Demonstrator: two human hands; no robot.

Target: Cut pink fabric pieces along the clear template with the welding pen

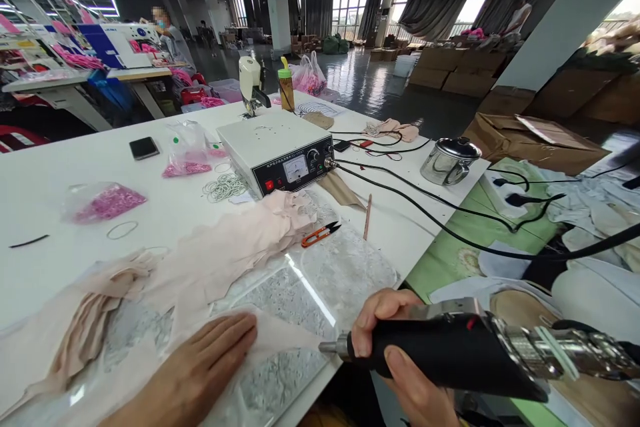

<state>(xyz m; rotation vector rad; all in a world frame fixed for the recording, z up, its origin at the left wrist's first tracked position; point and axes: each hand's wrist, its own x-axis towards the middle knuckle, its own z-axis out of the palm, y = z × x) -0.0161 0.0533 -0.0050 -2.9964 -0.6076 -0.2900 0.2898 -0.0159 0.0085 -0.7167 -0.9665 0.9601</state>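
Observation:
My left hand (215,353) lies flat, fingers stretched out, on a thin pale pink fabric piece (275,333), pressing it to a clear-covered sheet (320,287). My right hand (395,340) is wrapped round a black handheld ultrasonic welding gun (445,353). The gun's metal tip (330,345) points left and meets the narrow end of that fabric; I cannot tell how firmly. A layered stack of pink fabric (235,240) lies beyond my left hand, and folded pieces (90,320) lie to its left. Orange thread snips (320,235) rest beside the stack.
A white control box (280,147) stands behind the fabric, with black cables (425,207) running right. A glass mug (450,160) is near the right table edge. Bags of pink bits (107,203), rubber bands (224,187) and a phone (144,148) lie left.

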